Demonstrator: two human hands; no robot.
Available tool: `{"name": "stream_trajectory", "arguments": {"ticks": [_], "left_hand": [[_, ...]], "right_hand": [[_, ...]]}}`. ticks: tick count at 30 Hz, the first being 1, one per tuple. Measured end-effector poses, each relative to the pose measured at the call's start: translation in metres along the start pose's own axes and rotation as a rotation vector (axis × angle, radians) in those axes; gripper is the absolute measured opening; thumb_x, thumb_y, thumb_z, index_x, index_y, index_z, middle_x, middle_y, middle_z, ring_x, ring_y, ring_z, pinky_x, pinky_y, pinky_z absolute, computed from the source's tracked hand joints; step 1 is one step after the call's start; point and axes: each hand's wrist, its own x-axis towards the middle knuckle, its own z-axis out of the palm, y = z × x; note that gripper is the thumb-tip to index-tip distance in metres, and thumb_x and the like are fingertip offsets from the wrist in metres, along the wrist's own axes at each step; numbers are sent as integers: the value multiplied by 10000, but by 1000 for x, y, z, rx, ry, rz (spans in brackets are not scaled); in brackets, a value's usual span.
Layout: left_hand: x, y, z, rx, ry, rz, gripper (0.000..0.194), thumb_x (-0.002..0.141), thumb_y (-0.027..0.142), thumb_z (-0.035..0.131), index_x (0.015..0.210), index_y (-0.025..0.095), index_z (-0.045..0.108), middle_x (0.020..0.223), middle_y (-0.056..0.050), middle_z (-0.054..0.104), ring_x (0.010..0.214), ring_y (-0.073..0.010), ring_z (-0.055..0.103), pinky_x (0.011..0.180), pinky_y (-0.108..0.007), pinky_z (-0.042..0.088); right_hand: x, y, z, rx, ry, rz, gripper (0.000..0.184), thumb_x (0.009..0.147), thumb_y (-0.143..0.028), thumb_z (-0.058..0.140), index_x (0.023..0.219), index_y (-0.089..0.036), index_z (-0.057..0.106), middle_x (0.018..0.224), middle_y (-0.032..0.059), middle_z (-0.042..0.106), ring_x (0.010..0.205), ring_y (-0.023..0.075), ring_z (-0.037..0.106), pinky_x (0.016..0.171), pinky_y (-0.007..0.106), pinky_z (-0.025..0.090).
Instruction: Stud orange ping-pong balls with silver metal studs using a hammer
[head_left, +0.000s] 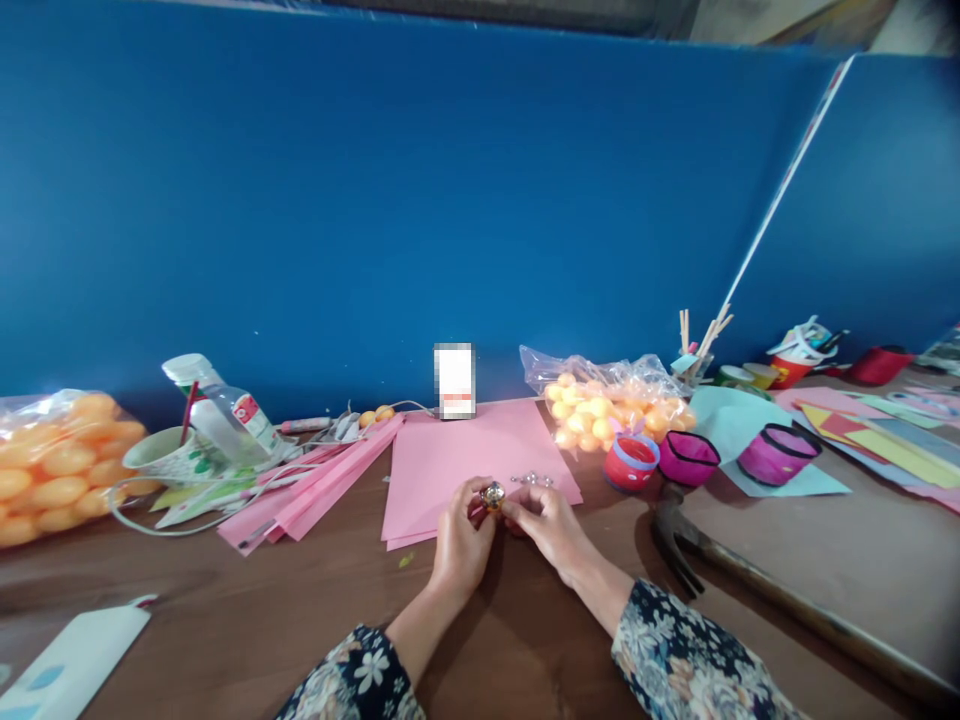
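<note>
A small round gold-rimmed piece with a shiny, clear-looking face [493, 496] is held up over the table, just in front of the pink paper sheets [465, 450]. My left hand [463, 535] is closed, pinching this piece from its left side. The fingers of my right hand [546, 525] are closed too, and their tips meet at the piece's right edge. Something reddish shows under the fingertips, too hidden to name. Several small silvery bits [534, 478] lie on the pink paper, just beyond my right hand.
A claw hammer [750, 575] lies right, beside small red and magenta cups [688, 458]. Bags of orange-yellow balls stand behind [589, 410] and far left [71, 460]. Left are a plastic bottle [232, 415], cup [161, 452] and white cable [120, 510]. A phone-like pixelated rectangle [454, 380] leans against the blue partition [375, 200].
</note>
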Motion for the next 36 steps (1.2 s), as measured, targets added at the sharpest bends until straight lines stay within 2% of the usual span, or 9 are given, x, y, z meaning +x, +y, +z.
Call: {"name": "stream_trajectory", "arguments": {"ticks": [7, 13, 28, 34, 36], "left_hand": [[-1, -1, -1, 35, 10, 15, 344, 667, 75, 539, 995, 177, 542, 994, -68, 612, 929, -187, 596, 819, -334, 485], [-1, 1, -1, 37, 11, 0, 346, 653, 81, 552, 987, 171, 545, 945, -56, 620, 886, -178, 607, 799, -322, 489], [-2, 0, -1, 71, 5, 20, 339, 666, 81, 541, 992, 175, 548, 960, -63, 628, 902, -186, 609, 809, -332, 484], [-2, 3, -1, 69, -18, 10, 341, 671, 77, 532, 999, 172, 537, 949, -63, 629, 904, -188, 610, 802, -325, 489], [-2, 4, -1, 48, -40, 1, 349, 683, 88, 530, 1022, 170, 526, 975, -68, 624, 922, -189, 606, 809, -324, 487]], "right_hand": [[2, 3, 0, 12, 8, 12, 282, 612, -421, 698, 645, -155, 611, 556, 10, 604, 515, 136, 540, 525, 264, 441], [0, 0, 1, 2, 16, -8, 301, 595, -445, 701, 638, -159, 618, 549, 8, 605, 517, 145, 547, 514, 264, 444], [3, 10, -1, -60, 18, -42, 250, 656, -402, 670, 663, -159, 613, 573, 12, 617, 534, 142, 551, 528, 259, 435], [4, 12, -1, -73, 90, -73, 297, 620, -407, 698, 742, -185, 542, 666, -4, 602, 603, 153, 586, 531, 254, 475], [4, 10, 0, -59, 60, -95, 290, 641, -392, 688, 763, -184, 526, 714, 1, 599, 628, 149, 596, 535, 244, 483]]}}
